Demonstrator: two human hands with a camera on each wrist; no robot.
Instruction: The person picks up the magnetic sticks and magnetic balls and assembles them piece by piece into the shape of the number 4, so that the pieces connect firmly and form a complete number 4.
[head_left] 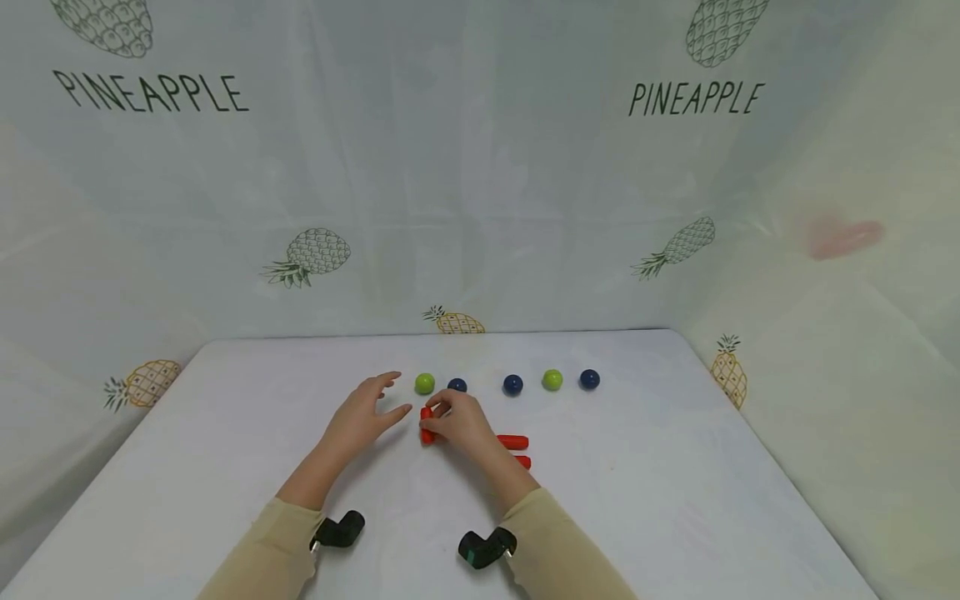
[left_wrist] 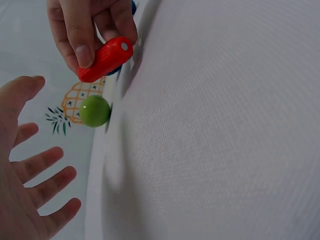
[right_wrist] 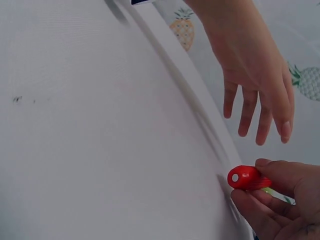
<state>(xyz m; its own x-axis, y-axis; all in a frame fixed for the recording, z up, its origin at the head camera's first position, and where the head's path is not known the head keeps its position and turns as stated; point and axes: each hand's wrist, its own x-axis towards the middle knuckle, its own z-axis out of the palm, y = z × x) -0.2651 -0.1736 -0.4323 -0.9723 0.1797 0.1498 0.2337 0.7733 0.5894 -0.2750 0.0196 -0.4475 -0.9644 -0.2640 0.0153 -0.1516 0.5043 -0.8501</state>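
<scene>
In the head view my right hand (head_left: 461, 423) pinches a red rod (head_left: 427, 437) between thumb and fingers, above the white table. Close up in the left wrist view, this ribbed rod (left_wrist: 106, 61) shows a pale round dot on its end. My left hand (head_left: 357, 423) is to the left of the rod, fingers spread and touching nothing. Behind the hands, a green ball (head_left: 424, 383) and a partly hidden blue ball (head_left: 457, 385) lie on the table. Two more red rods, one farther back (head_left: 513, 442) and one nearer (head_left: 523, 462), lie partly behind my right hand and wrist.
Farther right in the row are a blue ball (head_left: 513, 385), a green ball (head_left: 552, 380) and another blue ball (head_left: 589, 380). A pineapple-print curtain (head_left: 480, 167) hangs behind the white table (head_left: 660, 500). Black camera mounts stick out from both sleeves.
</scene>
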